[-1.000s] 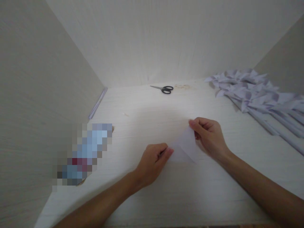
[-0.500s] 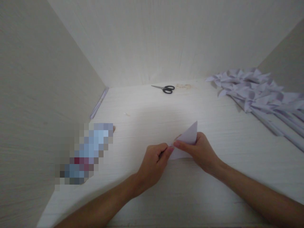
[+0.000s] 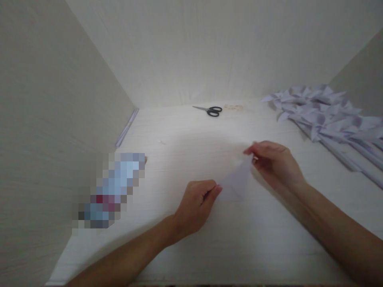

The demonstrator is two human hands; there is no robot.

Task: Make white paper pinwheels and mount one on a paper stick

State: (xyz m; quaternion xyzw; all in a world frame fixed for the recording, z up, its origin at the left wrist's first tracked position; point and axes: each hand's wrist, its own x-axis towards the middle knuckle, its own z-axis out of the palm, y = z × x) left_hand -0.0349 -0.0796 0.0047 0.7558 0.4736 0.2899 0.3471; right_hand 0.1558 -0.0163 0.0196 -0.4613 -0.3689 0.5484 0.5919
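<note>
A small white folded paper [image 3: 237, 181] lies low over the white tabletop [image 3: 209, 243], between both hands. My left hand [image 3: 197, 205] pinches its lower left corner with thumb and forefinger. My right hand [image 3: 277, 161] pinches the paper's upper right tip and holds it raised a little off the table. The paper forms a triangle-like shape stretched between the two pinches.
Black-handled scissors [image 3: 211, 110] lie at the back of the table. A pile of folded white paper pinwheels on sticks [image 3: 326, 115] fills the right side. A blurred-out object [image 3: 112, 189] lies at the left, with a thin strip [image 3: 127, 127] along the left wall.
My right hand had slid down along the paper toward my left hand; now it has moved back up and right, drawing the paper's tip out. My left hand stayed in place.
</note>
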